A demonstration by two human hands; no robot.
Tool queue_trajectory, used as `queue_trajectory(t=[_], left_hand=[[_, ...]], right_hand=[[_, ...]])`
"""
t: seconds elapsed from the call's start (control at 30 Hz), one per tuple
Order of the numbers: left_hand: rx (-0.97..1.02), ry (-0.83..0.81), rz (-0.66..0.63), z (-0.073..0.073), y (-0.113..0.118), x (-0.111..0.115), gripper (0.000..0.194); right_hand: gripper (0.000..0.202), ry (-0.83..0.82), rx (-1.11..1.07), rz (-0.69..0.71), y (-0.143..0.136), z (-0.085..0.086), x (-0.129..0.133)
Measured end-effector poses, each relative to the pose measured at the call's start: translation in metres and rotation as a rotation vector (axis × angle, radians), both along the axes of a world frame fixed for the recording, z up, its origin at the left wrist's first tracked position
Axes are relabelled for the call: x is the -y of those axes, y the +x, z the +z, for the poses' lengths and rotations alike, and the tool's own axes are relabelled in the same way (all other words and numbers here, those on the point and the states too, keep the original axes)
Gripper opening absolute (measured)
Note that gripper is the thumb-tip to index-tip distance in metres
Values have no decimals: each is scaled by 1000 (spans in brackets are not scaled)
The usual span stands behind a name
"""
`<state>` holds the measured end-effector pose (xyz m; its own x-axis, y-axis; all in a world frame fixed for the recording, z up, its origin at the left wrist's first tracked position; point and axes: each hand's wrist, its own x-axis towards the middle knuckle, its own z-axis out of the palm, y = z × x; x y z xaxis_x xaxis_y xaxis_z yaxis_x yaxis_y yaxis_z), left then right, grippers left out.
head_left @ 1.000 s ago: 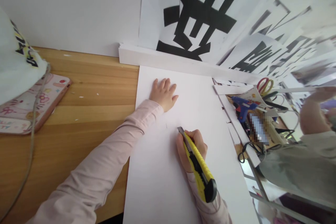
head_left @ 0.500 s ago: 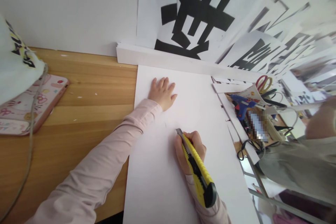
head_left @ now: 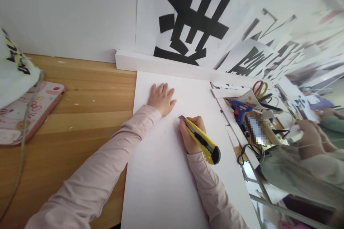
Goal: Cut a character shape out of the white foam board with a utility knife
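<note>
A large white sheet (head_left: 158,171) lies on the wooden table. Near its upper left part, my left hand (head_left: 161,101) rests flat with the fingers spread. My right hand (head_left: 191,134) grips a yellow utility knife (head_left: 202,137) with a black end. The knife's blade points up and left, its tip close above the sheet, to the lower right of my left hand; whether it touches the sheet I cannot tell. A short faint mark shows on the sheet below my left hand.
A phone in a pink case (head_left: 34,112) and a cable lie at the left beside a white bag (head_left: 16,75). To the right are a blue glue gun (head_left: 240,109), scissors (head_left: 260,88) and black cables. A person's arms (head_left: 311,139) show at the far right. Black characters (head_left: 196,21) hang behind.
My right hand has moved up the sheet with the knife, closer to the level of my left hand. The knife lies at a flatter angle. The whole view has shifted slightly.
</note>
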<state>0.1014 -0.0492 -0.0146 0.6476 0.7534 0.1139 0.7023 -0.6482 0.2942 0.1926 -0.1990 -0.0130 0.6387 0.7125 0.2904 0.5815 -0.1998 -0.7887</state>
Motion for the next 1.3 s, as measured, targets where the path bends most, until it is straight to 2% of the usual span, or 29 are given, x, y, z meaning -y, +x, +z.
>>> queue_trajectory(t=[0.67, 0.83, 1.3], left_hand=[[7, -12, -6, 2, -1, 0, 57], [2, -27, -11, 3, -1, 0, 57], [7, -15, -7, 1, 0, -1, 57]], right_hand=[[20, -77, 158, 123, -15, 11, -3], [23, -85, 132, 172, -15, 12, 1], [21, -158, 109, 184, -16, 10, 14]])
